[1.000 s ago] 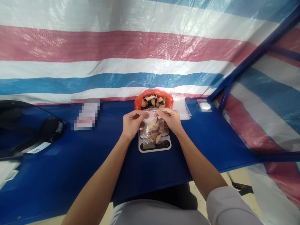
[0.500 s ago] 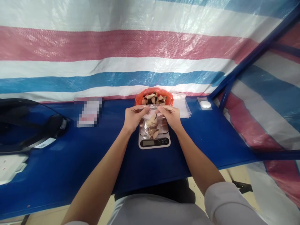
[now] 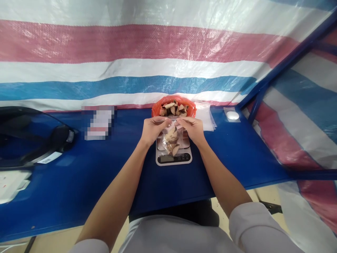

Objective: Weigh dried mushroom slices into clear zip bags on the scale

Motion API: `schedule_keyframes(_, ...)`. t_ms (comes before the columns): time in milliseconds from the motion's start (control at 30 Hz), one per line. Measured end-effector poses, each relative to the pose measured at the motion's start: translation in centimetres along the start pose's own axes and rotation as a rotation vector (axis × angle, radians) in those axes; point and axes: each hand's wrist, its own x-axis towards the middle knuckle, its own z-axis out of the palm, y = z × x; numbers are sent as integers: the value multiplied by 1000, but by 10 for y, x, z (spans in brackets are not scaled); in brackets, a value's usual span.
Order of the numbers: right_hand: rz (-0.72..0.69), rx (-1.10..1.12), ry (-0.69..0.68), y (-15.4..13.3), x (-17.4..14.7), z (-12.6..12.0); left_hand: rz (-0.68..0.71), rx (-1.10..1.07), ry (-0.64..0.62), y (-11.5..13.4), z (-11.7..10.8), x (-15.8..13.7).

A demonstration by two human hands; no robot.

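Both hands pinch the top edge of a clear plastic bag (image 3: 171, 140) with several pale brown, dried-looking pieces inside. My left hand (image 3: 154, 130) grips the left part of that edge, and my right hand (image 3: 193, 129) the right part. Beneath the bag is a white kitchen scale (image 3: 173, 163) with a dark display strip; whether the bag rests on it or hangs just above, I cannot tell. Right behind my fingers sits a red plastic bag (image 3: 156, 107), open at the top and full of similar pieces (image 3: 173, 108).
Flat clear bags (image 3: 206, 117) lie right of the red bag. Farther right is a white oval object (image 3: 232, 115) on clear plastic. A blurred-out item (image 3: 100, 123), black gear (image 3: 55, 144) and a white box (image 3: 13, 184) occupy the blue table's (image 3: 110, 175) left side. Striped sheeting (image 3: 131, 42) hangs behind.
The view has shifted slightly. My hands keep their pinch on the clear bag's edge, and the bag has moved up a little relative to the scale.
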Motion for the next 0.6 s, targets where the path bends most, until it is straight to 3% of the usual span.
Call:
schedule_keyframes(400, -3, -99, -17, 3, -1, -2, -35, 19, 7, 4, -1, -3)
schedule_keyframes(600, 35, -42, 5, 0, -2, 1, -16, -21, 3, 1, -1, -3)
